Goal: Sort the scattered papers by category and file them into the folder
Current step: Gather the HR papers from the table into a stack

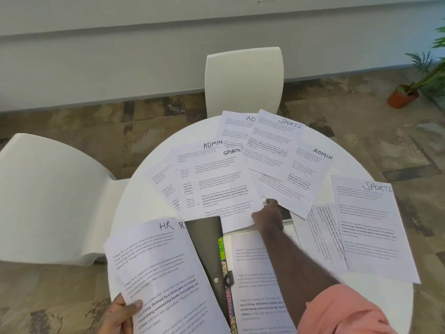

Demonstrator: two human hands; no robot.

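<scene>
L hand (122, 312) at 7 grips HR sheets (163, 273), headings toward 1. Open folder (212, 256) at 6 on surface (134, 213), long axis 11-5. R hand (268, 214) at centre on SPORTS sheet (224, 189) corner; pinched or just touching, can't tell. Step: picking by label. Next: lift only 1 sheet.

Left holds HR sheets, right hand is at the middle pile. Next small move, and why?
Probably lift the middle SPORTS sheet by its lower corner, where the right hand rests; it overlaps an ADMIN sheet, and the left hand holds HR sheets.
</scene>
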